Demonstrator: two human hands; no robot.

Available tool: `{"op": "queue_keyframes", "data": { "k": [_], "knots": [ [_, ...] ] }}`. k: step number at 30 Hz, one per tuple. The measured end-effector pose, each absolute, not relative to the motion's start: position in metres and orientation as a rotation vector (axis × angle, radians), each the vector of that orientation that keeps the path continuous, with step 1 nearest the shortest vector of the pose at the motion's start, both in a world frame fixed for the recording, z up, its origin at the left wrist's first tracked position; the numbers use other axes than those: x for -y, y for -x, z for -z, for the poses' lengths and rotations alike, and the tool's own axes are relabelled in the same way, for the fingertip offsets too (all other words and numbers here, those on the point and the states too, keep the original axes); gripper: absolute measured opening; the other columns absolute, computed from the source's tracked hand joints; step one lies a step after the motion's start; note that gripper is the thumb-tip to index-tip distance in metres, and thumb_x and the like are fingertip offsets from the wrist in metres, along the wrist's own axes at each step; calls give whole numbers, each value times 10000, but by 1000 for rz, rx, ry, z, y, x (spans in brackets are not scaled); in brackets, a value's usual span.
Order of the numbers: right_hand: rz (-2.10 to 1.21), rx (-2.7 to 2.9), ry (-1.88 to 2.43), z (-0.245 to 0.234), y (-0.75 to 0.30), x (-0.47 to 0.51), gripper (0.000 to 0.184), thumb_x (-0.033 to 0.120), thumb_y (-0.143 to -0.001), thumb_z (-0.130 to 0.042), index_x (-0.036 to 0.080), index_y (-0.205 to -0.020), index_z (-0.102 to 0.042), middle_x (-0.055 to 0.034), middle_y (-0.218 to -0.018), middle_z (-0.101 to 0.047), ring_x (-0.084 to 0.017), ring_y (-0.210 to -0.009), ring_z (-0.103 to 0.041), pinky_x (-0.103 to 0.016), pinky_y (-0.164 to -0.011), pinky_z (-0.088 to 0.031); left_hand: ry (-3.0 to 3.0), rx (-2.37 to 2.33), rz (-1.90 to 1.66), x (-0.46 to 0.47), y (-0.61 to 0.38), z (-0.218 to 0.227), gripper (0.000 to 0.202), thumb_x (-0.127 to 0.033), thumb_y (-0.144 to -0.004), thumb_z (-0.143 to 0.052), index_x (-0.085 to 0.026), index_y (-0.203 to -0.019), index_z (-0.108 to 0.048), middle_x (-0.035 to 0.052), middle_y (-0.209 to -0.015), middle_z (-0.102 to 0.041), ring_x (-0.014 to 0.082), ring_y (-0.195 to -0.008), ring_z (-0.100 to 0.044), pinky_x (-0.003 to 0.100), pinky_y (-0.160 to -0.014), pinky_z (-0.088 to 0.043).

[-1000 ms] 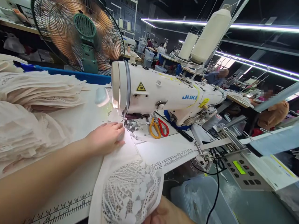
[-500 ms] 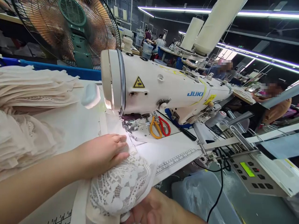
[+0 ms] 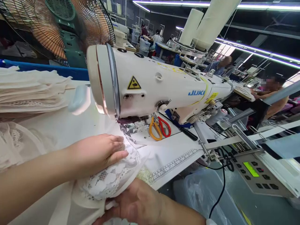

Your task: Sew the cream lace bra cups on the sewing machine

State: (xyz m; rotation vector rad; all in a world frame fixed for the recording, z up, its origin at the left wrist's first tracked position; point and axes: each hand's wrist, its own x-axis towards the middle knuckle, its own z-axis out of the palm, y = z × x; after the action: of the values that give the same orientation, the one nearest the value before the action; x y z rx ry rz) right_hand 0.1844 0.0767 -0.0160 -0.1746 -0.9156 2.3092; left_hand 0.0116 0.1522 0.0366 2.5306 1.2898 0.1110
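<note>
A white lace garment piece (image 3: 105, 184) lies on the machine bed, running up to the needle area of the white sewing machine (image 3: 140, 84). My left hand (image 3: 100, 153) rests on the lace with its fingers stretched toward the presser foot. At the piece's near edge, my right hand (image 3: 137, 201) has its fingers curled round the fabric, partly hidden beneath it. Just right of the needle area lie snips with orange and red handles (image 3: 154, 130).
Stacked cream fabric pieces (image 3: 30, 90) lie at left, near a pale rounded block (image 3: 79, 100). A fan (image 3: 67, 31) stands behind. A printed ruler (image 3: 174, 164) edges the table; a control panel (image 3: 250, 170) and plastic bin (image 3: 199, 193) are at right. People sit farther back.
My right hand has moved left and up with the fabric edge, and the lace has shifted up under my left hand. The whole view has shifted slightly.
</note>
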Motion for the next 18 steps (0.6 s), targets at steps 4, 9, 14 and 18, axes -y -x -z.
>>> {"op": "queue_keyframes", "data": {
  "k": [4, 9, 14, 18],
  "knots": [
    [-2246, 912, 190, 14, -177, -81, 707, 468, -640, -831, 234, -1258, -582, -49, -1169, -630, -105, -979, -626, -185, -808, -517, -2586, -1310, -96, -158, -11, -33, 836, -677, -919, -52, -200, -1119, -708, 88, -1286, -648, 252, -1176, -600, 383, -984, -481],
    [-2224, 891, 241, 13, -171, -82, 661, 489, -637, -825, 250, -1216, -612, -20, -1080, -633, -92, -920, -611, -172, -784, -514, -2615, -1305, -12, -169, -8, -21, 911, -699, -893, 4, -175, -1133, -701, 108, -1332, -613, 275, -1213, -579, 410, -996, -493],
    [-2224, 855, 314, 11, -168, -80, 703, 523, -586, -840, 237, -1191, -626, -32, -1071, -635, -119, -940, -605, -214, -805, -522, -2527, -1394, 102, -165, -11, -22, 739, -588, -952, -129, -118, -1318, -568, 153, -1420, -518, 307, -1258, -537, 448, -1002, -494],
    [-2217, 844, 395, 10, -162, -79, 719, 558, -559, -834, 233, -1169, -637, -58, -1125, -635, -180, -971, -618, -385, -944, -501, -2525, -1406, 226, -160, -16, -29, 617, -459, -972, -230, -78, -1377, -499, 174, -1453, -473, 308, -1316, -477, 441, -1060, -441]
  ]
}}
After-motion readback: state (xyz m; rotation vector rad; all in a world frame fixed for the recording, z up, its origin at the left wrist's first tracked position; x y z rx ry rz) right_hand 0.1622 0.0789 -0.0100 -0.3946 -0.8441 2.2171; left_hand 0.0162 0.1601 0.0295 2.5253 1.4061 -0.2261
